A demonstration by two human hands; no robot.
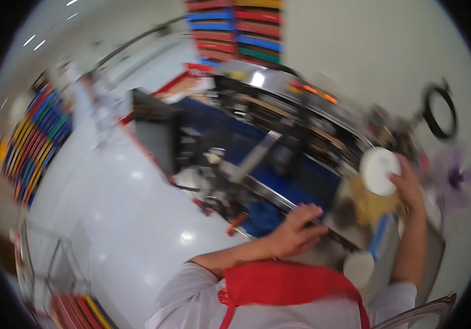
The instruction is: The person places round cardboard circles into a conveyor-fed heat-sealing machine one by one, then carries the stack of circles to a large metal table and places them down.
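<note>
My right hand [408, 183] grips a white round disc-like piece [379, 172] by its edge; blur hides whether it is a lid, a tub or something else. It is held up over a yellowish patch [368, 204] on the metal worktop. My left hand [299, 233] hangs over the metal edge of a machine with a blue belt [307, 181]. Its fingers are loosely spread, and nothing shows in them. Between my forearms a second white round thing [359, 268] sits on the worktop, beside a blue strip or handle [379, 237].
A blue cloth-like bundle [263, 218] lies at the machine's near end. Coloured crates [235, 30] stand stacked at the back, more [35, 145] at the left. A person in white [90, 101] is far left. A purple fan-like shape [456, 175] is on the right, under a black ring [440, 111].
</note>
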